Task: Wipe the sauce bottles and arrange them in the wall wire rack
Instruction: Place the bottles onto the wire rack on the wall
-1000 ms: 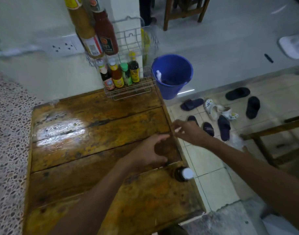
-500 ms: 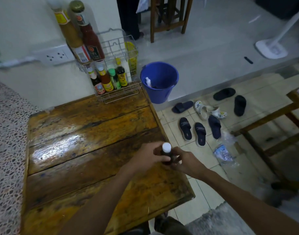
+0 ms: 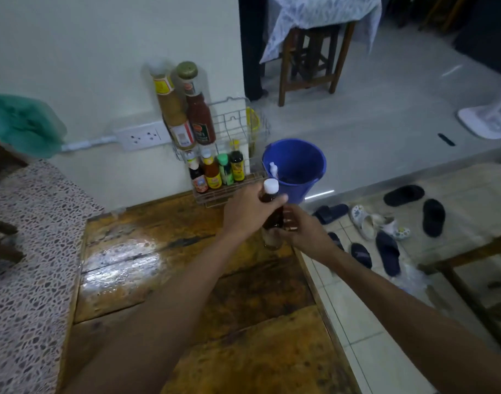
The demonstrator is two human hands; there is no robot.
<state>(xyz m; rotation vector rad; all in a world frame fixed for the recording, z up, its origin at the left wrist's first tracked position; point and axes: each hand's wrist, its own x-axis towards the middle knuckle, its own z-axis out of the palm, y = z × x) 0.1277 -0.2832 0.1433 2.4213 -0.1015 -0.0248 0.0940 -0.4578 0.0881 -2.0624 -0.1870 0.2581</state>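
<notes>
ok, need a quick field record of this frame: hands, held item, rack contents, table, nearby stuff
left hand: wrapped around upper part of the held bottle
right hand: gripping the same bottle lower down
held bottle: dark, white cap, upright, above the table's right edge
wire rack: on the wall, two tiers
upper tier: two tall bottles at the left
lower tier: four small bottles in a row
table: wooden, glossy
bucket: blue, on the floor right of the rack
cloth: none visible in either hand
</notes>
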